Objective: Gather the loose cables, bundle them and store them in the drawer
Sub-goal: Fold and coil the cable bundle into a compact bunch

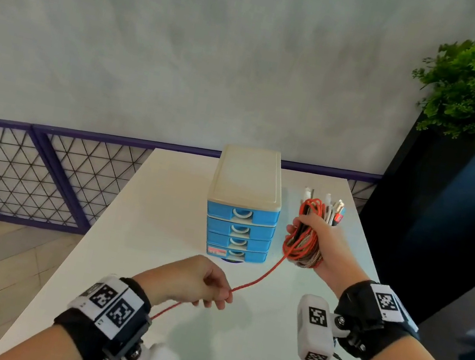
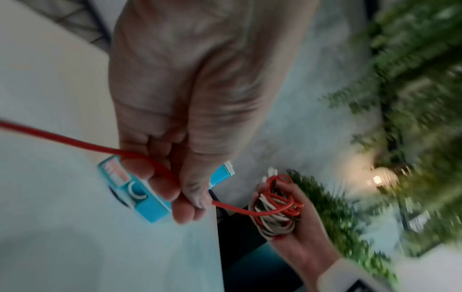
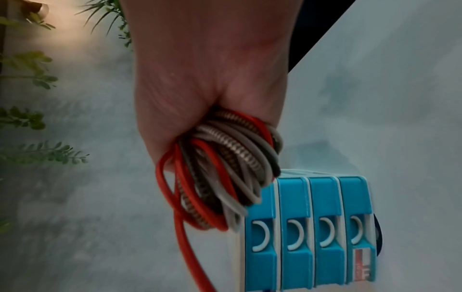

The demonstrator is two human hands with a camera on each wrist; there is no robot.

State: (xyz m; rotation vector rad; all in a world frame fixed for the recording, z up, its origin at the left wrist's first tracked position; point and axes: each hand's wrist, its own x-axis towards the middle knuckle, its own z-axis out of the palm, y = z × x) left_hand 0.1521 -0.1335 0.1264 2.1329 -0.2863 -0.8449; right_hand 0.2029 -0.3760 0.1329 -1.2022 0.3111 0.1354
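Cables (image 1: pixel 305 239) sit coiled in the clenched right hand (image 1: pixel 318 245); left hand (image 1: pixel 199 281) pinches the red tail (image 1: pixel 256 281). Excess pull may loosen the coil.

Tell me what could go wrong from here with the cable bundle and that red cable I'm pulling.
1. The red cable runs taut from the left hand to the cable bundle; a hard pull might drag loops out of the right hand.
2. Connector ends stick up loose above the bundle and could snag.
3. All four drawers of the drawer unit look closed and both hands are busy, so opening one may loosen the bundle.
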